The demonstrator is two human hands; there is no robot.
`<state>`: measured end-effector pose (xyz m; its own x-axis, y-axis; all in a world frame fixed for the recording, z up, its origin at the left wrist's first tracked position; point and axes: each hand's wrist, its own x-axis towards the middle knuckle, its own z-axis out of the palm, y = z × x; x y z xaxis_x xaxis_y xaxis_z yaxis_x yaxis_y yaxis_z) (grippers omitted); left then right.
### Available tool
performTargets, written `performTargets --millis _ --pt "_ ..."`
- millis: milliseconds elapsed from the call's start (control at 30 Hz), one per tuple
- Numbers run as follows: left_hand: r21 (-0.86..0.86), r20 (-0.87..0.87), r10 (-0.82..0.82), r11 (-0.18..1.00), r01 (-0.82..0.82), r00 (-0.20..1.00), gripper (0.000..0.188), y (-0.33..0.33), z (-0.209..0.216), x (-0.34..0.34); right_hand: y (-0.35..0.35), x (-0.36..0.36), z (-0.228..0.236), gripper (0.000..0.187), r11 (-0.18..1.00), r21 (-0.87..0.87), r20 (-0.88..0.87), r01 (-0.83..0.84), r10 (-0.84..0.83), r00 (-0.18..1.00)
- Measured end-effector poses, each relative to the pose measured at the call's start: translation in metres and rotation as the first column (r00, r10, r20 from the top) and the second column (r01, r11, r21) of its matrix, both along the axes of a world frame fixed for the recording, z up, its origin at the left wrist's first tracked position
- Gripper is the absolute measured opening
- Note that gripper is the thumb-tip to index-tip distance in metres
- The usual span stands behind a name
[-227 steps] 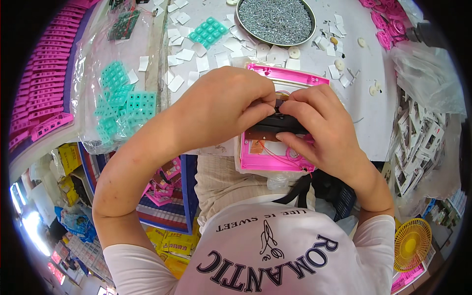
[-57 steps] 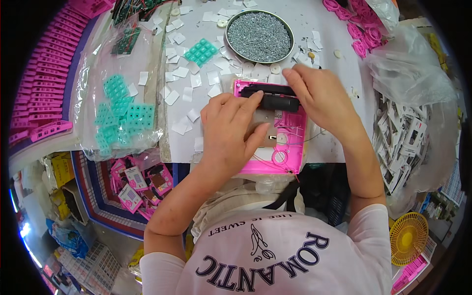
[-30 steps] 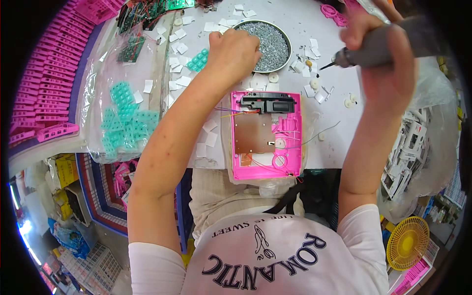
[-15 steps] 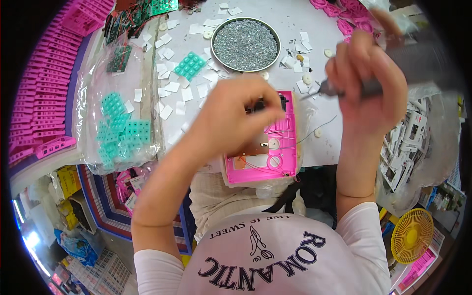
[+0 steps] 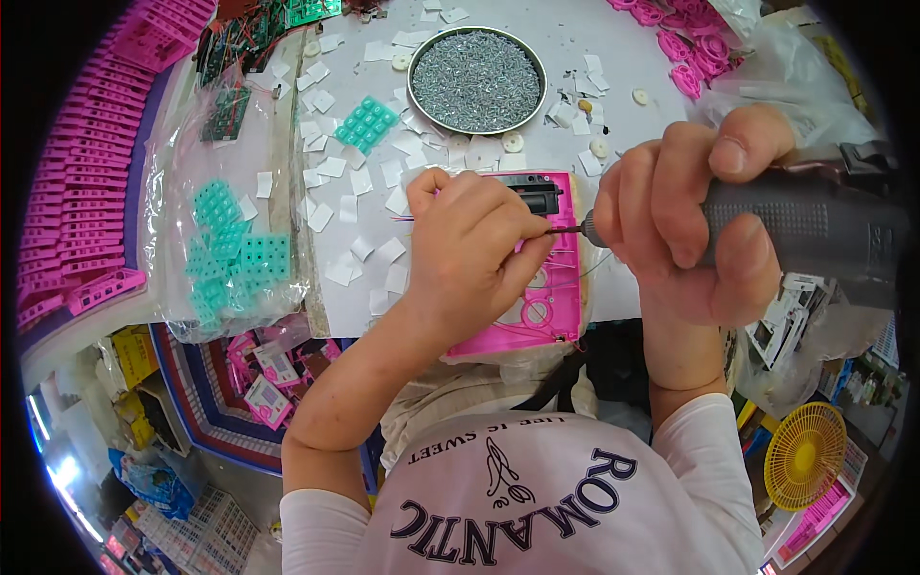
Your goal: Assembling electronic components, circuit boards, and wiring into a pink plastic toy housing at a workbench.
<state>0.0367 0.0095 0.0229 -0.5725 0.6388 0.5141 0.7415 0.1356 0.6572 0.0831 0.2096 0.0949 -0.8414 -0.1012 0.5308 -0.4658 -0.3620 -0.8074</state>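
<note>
My right hand (image 5: 685,211) is wrapped around a dark grey electric screwdriver (image 5: 795,216), held nearly level with its bit pointing left. The bit's tip (image 5: 565,230) meets the pinched thumb and forefinger of my left hand (image 5: 474,254). Whatever those fingertips hold is too small or hidden to make out. Beneath my left hand lies an open pink plastic case (image 5: 565,297), with a black part (image 5: 537,192) fitted at its far end and thin wires inside. My left hand covers much of the case's left side.
Beyond the case stands a round tin (image 5: 412,91) full of small screws. Teal rubber keypads (image 5: 266,257) lie on plastic at the left, near green circuit boards (image 5: 227,113). White paper squares (image 5: 337,270) are scattered about. Pink housings (image 5: 72,192) are stacked far left; pink rings (image 5: 685,81) lie at back right.
My right hand has brought the screwdriver down and left, so its bit now meets my left fingertips. My left hand has shifted slightly nearer, over the pink case.
</note>
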Motion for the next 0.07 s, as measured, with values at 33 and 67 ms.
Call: performTargets --millis 33,67 --pt "-0.031 -0.042 0.024 0.999 -0.025 0.999 0.022 0.002 0.0012 -0.0012 -0.0035 0.0025 -0.001 0.038 0.999 0.001 0.005 0.045 -0.045 0.999" --pt "-0.061 -0.085 0.046 0.997 -0.051 0.995 0.026 0.0047 0.0029 -0.0024 -0.0038 0.0024 -0.0012 0.038 0.999 0.002 0.006 0.044 -0.044 0.999"
